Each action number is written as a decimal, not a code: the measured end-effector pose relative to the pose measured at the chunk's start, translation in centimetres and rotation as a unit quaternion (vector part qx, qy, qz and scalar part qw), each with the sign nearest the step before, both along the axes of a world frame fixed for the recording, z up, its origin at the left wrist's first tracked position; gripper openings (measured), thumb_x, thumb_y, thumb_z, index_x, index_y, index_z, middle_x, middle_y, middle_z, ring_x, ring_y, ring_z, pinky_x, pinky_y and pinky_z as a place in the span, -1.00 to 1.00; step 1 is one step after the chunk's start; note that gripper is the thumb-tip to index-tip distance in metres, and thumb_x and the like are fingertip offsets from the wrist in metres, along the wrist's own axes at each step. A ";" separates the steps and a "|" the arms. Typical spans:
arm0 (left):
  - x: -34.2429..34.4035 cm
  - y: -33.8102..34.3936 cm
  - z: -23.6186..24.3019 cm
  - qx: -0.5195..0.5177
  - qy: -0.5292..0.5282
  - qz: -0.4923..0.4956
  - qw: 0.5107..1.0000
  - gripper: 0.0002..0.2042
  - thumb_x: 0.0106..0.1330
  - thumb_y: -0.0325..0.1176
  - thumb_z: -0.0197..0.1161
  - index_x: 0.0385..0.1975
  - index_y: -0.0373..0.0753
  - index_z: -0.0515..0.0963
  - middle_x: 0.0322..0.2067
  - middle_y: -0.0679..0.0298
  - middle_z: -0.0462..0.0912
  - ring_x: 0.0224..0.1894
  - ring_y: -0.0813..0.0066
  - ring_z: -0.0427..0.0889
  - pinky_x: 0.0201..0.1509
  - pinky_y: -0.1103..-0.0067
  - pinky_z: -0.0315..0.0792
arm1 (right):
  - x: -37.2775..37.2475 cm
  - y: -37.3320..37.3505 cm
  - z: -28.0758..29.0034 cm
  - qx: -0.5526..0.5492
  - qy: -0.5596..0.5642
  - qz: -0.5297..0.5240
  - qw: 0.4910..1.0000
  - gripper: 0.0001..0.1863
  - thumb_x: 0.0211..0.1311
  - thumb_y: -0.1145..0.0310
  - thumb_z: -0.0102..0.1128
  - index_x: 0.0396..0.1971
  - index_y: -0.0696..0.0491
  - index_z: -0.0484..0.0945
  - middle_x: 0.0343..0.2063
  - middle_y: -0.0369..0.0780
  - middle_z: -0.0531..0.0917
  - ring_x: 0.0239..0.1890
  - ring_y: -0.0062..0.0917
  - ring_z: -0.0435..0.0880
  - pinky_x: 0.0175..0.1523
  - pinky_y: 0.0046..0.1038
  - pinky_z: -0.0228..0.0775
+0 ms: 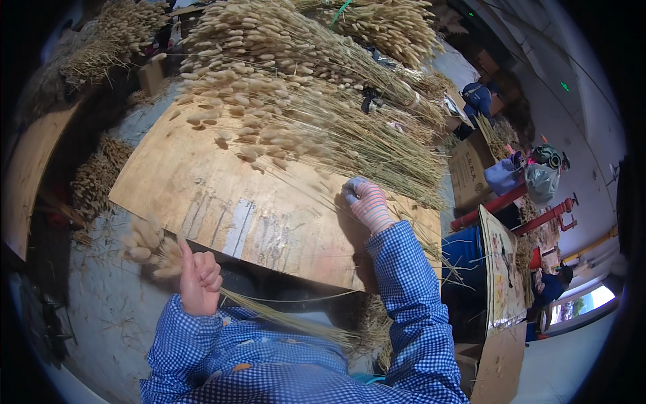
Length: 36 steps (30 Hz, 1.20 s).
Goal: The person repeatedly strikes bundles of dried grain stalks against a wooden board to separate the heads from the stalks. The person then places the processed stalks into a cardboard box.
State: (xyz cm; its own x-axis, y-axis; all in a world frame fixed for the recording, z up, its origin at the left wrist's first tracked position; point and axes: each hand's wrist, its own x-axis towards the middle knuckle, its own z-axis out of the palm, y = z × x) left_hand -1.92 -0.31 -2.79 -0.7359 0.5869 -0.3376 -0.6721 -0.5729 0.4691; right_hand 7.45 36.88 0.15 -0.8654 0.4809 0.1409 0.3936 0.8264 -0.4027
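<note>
My left hand [200,276] is closed round a bunch of dried grass [148,246], its fluffy heads to the left and its long stems trailing down to the right. My right hand [365,204], in a striped glove with grey fingertips, is at the wooden board [182,188], its fingers curled beside thin stalks; what they grip is too small to make out. Beyond it a large spread of dried grass [397,155] lies on the board, fluffy heads mostly leftward and stalks to the right. More bundles [282,34] are heaped at the back.
Another board [33,161] stands at the left beside grass heaps [101,175]. At the right are a cardboard box [471,172], red pipes [545,219], a blue barrel [461,262] and a stained panel [501,262]. Two other people [476,101] [548,289] are farther off to the right.
</note>
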 end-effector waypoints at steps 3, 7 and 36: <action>0.7 1.6 0.3 -0.011 0.006 -0.023 1.000 -0.48 0.44 0.12 -0.25 -0.74 -0.06 0.08 -0.74 0.46 0.10 -0.77 0.74 -0.05 -0.77 0.78 -0.15 | 0.9 -1.2 -0.2 -0.140 0.104 -0.024 0.984 -0.86 0.10 0.44 0.26 -0.30 0.06 0.64 -0.38 -0.18 0.68 -0.31 -0.42 0.64 -0.12 -0.46 0.46; 1.3 3.1 0.9 -0.008 0.056 -0.068 0.996 -0.52 0.45 0.10 -0.26 -0.66 -0.08 0.14 -0.71 0.46 0.13 -0.74 0.75 -0.04 -0.75 0.78 -0.14 | 1.6 -4.0 1.3 -0.186 0.191 0.044 0.963 -0.84 0.23 0.47 0.15 -0.26 0.21 0.60 -0.53 -0.26 0.65 -0.48 -0.71 0.53 -0.33 -0.60 0.40; 1.9 4.7 2.9 0.108 0.017 -0.061 0.992 -0.80 0.36 -0.28 0.14 -0.15 -0.24 0.42 -0.66 0.53 0.12 -0.71 0.80 0.04 -0.70 0.79 -0.11 | 8.0 -5.0 -0.7 0.239 0.118 0.123 0.956 -0.79 -0.08 0.42 0.18 -0.35 0.06 0.49 -0.55 -0.15 0.54 -0.47 -0.23 0.55 -0.39 -0.24 0.39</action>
